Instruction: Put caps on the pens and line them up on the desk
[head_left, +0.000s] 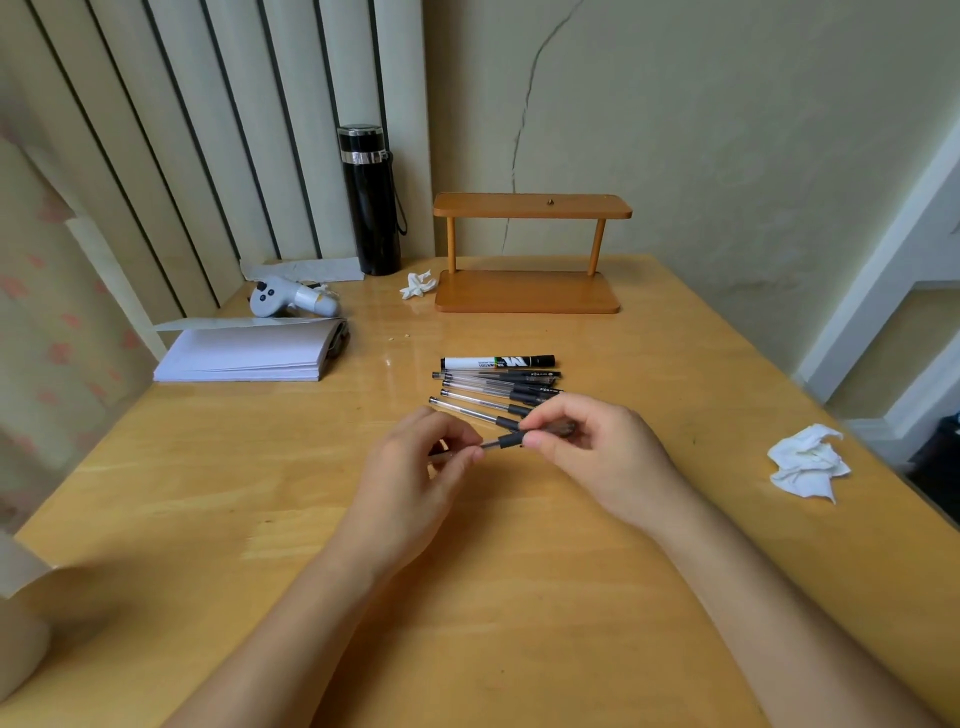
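Note:
Both hands hold one clear gel pen (501, 443) just above the wooden desk (467, 597). My left hand (415, 478) pinches its barrel end. My right hand (587, 447) grips the black grip end, with a dark cap (561, 429) between its fingers. Just behind the hands, several capped gel pens (493, 389) lie side by side in a row. A white and black marker (497, 361) lies at the far side of that row.
A wooden two-tier stand (530, 291) and a black flask (371, 202) are at the back. A white notepad (249, 353) and a grey controller (291, 299) lie at the left. Crumpled tissues lie at the right (808, 465) and near the stand (417, 285).

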